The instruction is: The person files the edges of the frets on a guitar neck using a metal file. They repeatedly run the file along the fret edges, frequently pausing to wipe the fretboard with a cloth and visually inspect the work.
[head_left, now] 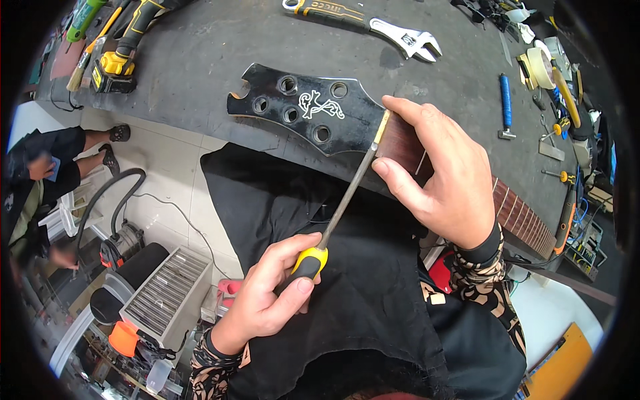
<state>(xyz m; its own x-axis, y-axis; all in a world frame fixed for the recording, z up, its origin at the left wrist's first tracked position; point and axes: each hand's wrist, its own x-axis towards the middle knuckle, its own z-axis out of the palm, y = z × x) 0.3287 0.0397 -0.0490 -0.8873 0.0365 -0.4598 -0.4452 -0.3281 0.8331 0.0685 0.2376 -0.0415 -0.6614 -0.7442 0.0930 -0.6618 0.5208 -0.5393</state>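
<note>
A black guitar headstock (267,110) with round tuner holes and a pale inlay lies over the workbench edge, pointing left. It joins a brown fretted neck (527,212) running to the lower right. My right hand (453,173) grips the neck just behind the headstock, thumb on the near side and forefinger on the far side. In my left hand (273,287) is a narrow file (348,195) with a yellow and black handle. Its tip touches the near end of the light strip (382,128) across the nut position.
On the dark workbench (220,47) lie an adjustable wrench (400,39), a cordless drill (115,67), a blue-handled hammer (506,100) and a tape roll (540,68). Another person (40,173) is at the left. A vacuum hose (100,190) and a grey slatted box (167,297) stand on the floor.
</note>
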